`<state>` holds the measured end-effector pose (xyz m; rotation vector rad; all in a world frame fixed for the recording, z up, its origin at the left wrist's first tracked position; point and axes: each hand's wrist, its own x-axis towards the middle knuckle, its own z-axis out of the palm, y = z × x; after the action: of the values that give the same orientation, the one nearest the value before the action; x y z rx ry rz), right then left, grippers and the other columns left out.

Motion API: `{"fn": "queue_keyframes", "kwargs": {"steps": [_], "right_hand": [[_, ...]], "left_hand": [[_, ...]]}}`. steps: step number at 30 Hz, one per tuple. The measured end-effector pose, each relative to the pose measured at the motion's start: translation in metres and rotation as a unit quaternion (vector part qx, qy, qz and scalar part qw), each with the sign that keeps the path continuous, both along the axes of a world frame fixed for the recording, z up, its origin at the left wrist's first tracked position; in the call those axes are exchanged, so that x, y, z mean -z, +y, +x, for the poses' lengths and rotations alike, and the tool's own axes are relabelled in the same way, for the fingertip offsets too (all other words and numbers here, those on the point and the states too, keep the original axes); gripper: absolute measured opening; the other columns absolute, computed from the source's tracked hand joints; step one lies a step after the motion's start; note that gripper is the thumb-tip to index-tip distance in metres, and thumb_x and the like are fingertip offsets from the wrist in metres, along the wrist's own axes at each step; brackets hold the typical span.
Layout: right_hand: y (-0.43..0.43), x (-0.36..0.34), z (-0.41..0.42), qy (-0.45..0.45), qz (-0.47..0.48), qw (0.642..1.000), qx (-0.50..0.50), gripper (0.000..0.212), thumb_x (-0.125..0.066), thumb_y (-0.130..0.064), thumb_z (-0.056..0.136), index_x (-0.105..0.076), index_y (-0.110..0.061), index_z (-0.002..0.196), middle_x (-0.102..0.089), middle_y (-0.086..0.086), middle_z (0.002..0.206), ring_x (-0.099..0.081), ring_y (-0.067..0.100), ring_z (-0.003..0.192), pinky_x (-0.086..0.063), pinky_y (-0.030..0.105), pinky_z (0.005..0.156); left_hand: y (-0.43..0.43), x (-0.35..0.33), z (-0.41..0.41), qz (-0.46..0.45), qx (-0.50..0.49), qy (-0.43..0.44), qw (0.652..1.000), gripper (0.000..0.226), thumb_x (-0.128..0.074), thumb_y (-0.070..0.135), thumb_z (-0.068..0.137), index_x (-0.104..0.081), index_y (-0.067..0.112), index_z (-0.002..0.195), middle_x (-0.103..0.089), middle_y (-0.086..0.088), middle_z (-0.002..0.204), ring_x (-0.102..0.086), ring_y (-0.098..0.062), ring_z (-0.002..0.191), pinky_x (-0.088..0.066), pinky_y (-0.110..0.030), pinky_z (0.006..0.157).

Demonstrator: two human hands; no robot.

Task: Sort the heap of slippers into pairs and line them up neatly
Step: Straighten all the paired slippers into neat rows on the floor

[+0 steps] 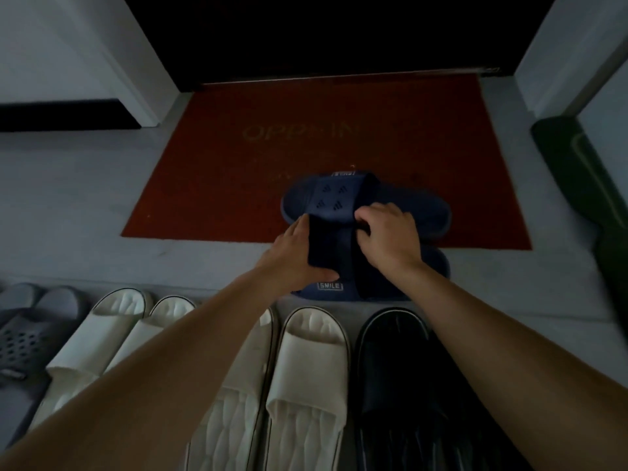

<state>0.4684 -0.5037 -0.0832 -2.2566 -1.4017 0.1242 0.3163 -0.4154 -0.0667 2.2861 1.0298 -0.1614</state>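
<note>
Two navy slippers lie sideways at the near edge of the red doormat (221, 171). The far navy slipper (343, 195) rests on the mat. The near navy slipper (331, 287), with a "SMILE" label, lies partly on the floor. My left hand (295, 256) grips the left edge of the near slipper's strap. My right hand (387, 232) curls over the strap from the right, between the two slippers. A row stands along the bottom: grey slippers (23, 331), cream slippers (112, 328), (306, 368) and a black slipper (397, 375). My forearms hide parts of the row.
A dark doorway (323, 35) opens behind the mat, with white wall corners (149, 62) on both sides. A dark green object (577, 171) lies along the right wall. Grey floor (85, 205) stretches left of the mat.
</note>
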Motion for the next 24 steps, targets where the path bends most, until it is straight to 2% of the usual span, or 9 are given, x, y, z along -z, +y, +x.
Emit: {"fn": "queue_keyframes", "kwargs": {"steps": [3, 6, 9, 11, 16, 18, 21, 24], "right_hand": [[-0.027, -0.024, 0.027, -0.018, 0.029, 0.999, 0.039, 0.017, -0.059, -0.018, 0.085, -0.063, -0.018, 0.1, -0.062, 0.003, 0.097, -0.053, 0.027, 0.099, -0.035, 0.039, 0.082], [-0.071, -0.044, 0.058, -0.02, 0.037, 0.995, 0.085, 0.015, -0.06, -0.015, 0.082, -0.062, -0.015, 0.096, -0.062, 0.006, 0.095, -0.053, 0.03, 0.096, -0.037, 0.04, 0.081], [-0.135, -0.052, 0.083, -0.001, 0.022, 0.991, 0.129, 0.009, -0.061, -0.011, 0.078, -0.052, -0.012, 0.08, -0.053, 0.007, 0.083, -0.053, 0.032, 0.085, -0.04, 0.041, 0.07], [-0.184, -0.05, 0.092, 0.028, 0.006, 0.985, 0.168, 0.019, -0.06, -0.01, 0.079, -0.042, -0.014, 0.074, -0.044, 0.004, 0.08, -0.052, 0.031, 0.076, -0.037, 0.037, 0.061], [-0.306, -0.033, 0.099, 0.073, -0.078, 0.947, 0.303, 0.028, -0.059, -0.015, 0.081, -0.037, -0.02, 0.065, -0.039, -0.005, 0.066, -0.044, 0.021, 0.061, -0.028, 0.031, 0.057], [-0.342, -0.027, 0.093, 0.108, -0.094, 0.923, 0.357, 0.036, -0.062, -0.017, 0.081, -0.034, -0.022, 0.059, -0.04, -0.006, 0.059, -0.04, 0.017, 0.055, -0.026, 0.031, 0.052], [-0.37, -0.015, 0.076, 0.166, -0.088, 0.881, 0.434, 0.038, -0.064, -0.02, 0.081, -0.035, -0.023, 0.058, -0.044, -0.004, 0.054, -0.041, 0.013, 0.052, -0.025, 0.03, 0.048], [-0.373, -0.004, 0.06, 0.198, -0.089, 0.871, 0.441, 0.035, -0.064, -0.022, 0.082, -0.037, -0.024, 0.059, -0.045, -0.003, 0.055, -0.045, 0.017, 0.055, -0.029, 0.03, 0.05]], "left_hand": [[-0.018, -0.017, 0.025, 0.001, 0.018, -0.054, 0.998, 0.102, -0.079, 0.048, 0.066, -0.02, 0.024, 0.146, -0.039, -0.002, 0.144, -0.039, -0.024, 0.132, -0.04, -0.046, 0.106], [-0.049, -0.029, 0.064, 0.016, 0.056, -0.073, 0.996, 0.103, -0.075, 0.052, 0.068, -0.017, 0.023, 0.148, -0.034, -0.002, 0.149, -0.035, -0.024, 0.136, -0.04, -0.049, 0.106], [-0.099, -0.032, 0.104, 0.004, 0.106, -0.109, 0.988, 0.097, -0.074, 0.048, 0.071, -0.019, 0.022, 0.147, -0.032, -0.001, 0.15, -0.031, -0.022, 0.138, -0.036, -0.047, 0.109], [-0.14, -0.028, 0.128, -0.018, 0.148, -0.124, 0.981, 0.09, -0.074, 0.043, 0.072, -0.025, 0.022, 0.144, -0.034, -0.003, 0.148, -0.033, -0.024, 0.136, -0.036, -0.046, 0.109], [-0.235, -0.007, 0.168, -0.042, 0.279, -0.059, 0.958, 0.072, -0.066, 0.038, 0.074, -0.036, 0.013, 0.135, -0.041, -0.013, 0.138, -0.037, -0.033, 0.131, -0.036, -0.045, 0.107], [-0.263, 0.002, 0.172, -0.042, 0.309, -0.025, 0.95, 0.084, -0.062, 0.045, 0.076, -0.027, 0.005, 0.141, -0.028, -0.017, 0.148, -0.024, -0.036, 0.139, -0.026, -0.045, 0.114], [-0.295, 0.015, 0.165, -0.053, 0.343, 0.036, 0.937, 0.105, -0.055, 0.065, 0.076, -0.004, 0.01, 0.15, 0.004, -0.012, 0.159, 0.005, -0.031, 0.147, -0.007, -0.041, 0.119], [-0.311, 0.023, 0.157, -0.06, 0.358, 0.052, 0.93, 0.11, -0.06, 0.065, 0.073, 0.0, 0.014, 0.15, 0.009, -0.008, 0.16, 0.01, -0.028, 0.147, -0.006, -0.044, 0.12]]}}
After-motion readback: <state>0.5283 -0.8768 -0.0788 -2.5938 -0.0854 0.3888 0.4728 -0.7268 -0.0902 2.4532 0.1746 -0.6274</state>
